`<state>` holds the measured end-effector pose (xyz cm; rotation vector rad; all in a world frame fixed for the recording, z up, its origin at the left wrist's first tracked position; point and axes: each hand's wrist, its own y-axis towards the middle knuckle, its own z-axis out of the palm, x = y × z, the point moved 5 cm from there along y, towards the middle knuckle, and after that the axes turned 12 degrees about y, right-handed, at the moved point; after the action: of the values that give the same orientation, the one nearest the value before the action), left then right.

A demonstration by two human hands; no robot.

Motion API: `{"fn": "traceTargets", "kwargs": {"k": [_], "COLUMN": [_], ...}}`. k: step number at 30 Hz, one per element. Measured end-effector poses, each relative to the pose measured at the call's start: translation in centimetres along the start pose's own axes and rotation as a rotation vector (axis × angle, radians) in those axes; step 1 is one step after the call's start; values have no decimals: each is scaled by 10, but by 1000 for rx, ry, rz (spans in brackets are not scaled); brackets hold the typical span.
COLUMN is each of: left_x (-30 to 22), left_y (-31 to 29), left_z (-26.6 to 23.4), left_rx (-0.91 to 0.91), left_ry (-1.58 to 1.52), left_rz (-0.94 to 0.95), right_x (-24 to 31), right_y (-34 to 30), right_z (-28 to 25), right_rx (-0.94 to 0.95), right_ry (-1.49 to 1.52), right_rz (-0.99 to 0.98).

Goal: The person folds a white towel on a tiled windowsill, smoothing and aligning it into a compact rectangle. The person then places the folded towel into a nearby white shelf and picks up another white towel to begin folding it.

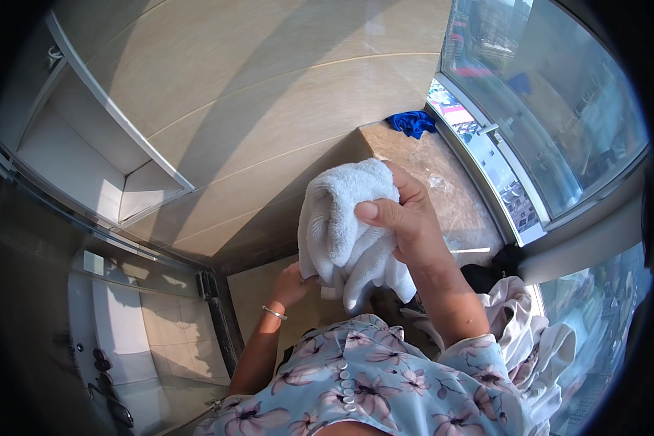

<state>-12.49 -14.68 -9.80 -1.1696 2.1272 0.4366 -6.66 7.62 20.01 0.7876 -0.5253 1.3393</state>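
A white terry towel (341,218), bunched and folded over, hangs in front of me. Pinched at its upper right by my right hand (407,214), it shows my thumb lying across the front, with the other fingers partly hidden behind the cloth. Lower down, my left hand (292,285), with a bracelet (275,312) at the wrist, is closed at the towel's lower left edge. The cloth partly covers its fingertips.
A blue cloth (412,123) lies on the brown stone ledge (450,182) below a partly open window (541,94). Light-coloured garments (534,341) are heaped beside my right arm. An open white cabinet (73,145) is on the left, above a glass-topped unit. A tiled wall (283,80) rises ahead.
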Motion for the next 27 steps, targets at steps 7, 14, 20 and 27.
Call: {"fn": "traceTargets", "kwargs": {"k": [7,14,20,27], "left_x": [76,-9,-111,-211], "left_y": [-43,-52,-29,-10], "left_z": [-40,-158,-192,-161], "left_rx": [-164,-323,-326,147], "left_ry": [-536,-1041,-781,-226], "left_rz": [-279,-183,18,265], "right_x": [34,-17,-59,-76], "right_y": [-15,-32,-46,-33], "right_z": [-62,-124,-135,-63], "right_rx": [-251,-472,-349,202], "right_ry": [-178,-461,-863,-718], "right_rz": [-204,-88,-41,8]}}
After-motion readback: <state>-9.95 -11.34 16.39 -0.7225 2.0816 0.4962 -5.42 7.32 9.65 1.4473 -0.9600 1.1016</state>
